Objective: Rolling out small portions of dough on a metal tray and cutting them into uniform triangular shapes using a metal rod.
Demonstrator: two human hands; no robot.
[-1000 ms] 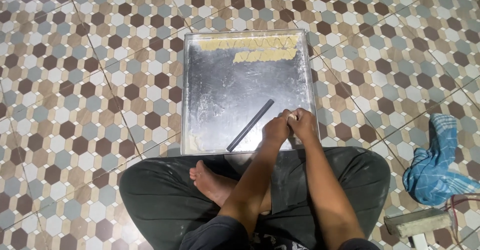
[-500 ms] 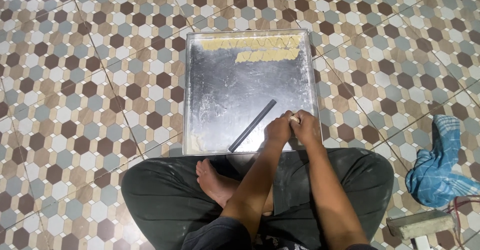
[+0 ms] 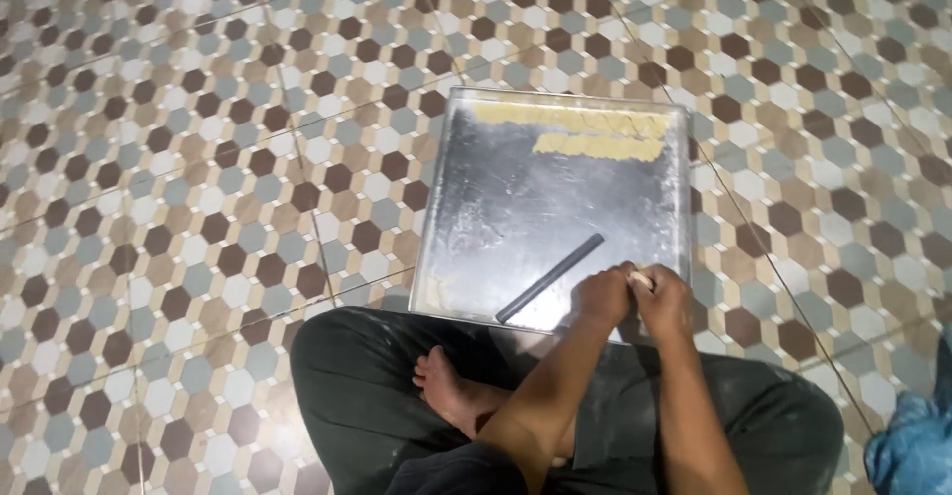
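I sit cross-legged on a tiled floor with a square metal tray in front of my knees. My left hand and my right hand are pressed together over the tray's near right corner, both closed on a small pale piece of dough that barely shows between the fingers. A dark straight rod lies diagonally on the tray just left of my hands. Two rows of pale yellow dough strips lie along the tray's far edge.
The floor is patterned with brown, grey and beige hexagons. A blue cloth lies at the right edge, near my right knee. My bare foot rests on my dark trousers.
The view has swung left, so the tray and hands sit further right in the picture and the blue cloth is mostly cut off. My hands stay together at the tray's near corner.
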